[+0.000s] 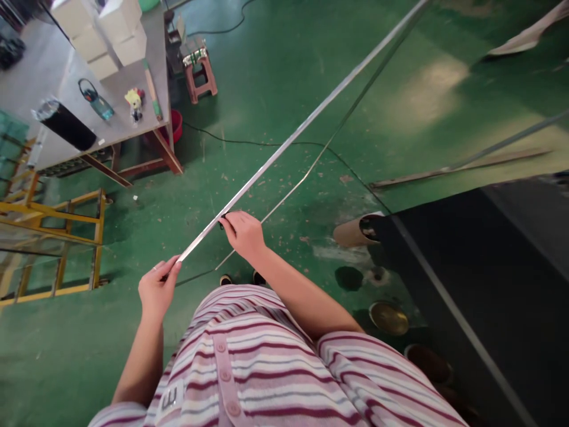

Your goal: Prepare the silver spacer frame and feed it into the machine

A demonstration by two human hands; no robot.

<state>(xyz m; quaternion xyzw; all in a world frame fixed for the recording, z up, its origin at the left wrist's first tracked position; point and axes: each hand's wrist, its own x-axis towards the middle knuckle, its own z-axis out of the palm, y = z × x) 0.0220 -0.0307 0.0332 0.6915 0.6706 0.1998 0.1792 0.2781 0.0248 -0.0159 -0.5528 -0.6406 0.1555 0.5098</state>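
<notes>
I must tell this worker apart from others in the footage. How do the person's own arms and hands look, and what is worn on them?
Both forearms are bare, with no gloves, no watch and no cables. The left hand seems to wear a thin ring on one of its fingers; the right hand shows none. The person wears a buttoned shirt with pink, white and dark red stripes and a small label near its edge.

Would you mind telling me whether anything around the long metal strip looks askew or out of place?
The metal strip looks straight, held by the left hand and right hand. Odd bits: a second thin strip below it kinks midway, and loose strips lie on the green floor.
</notes>
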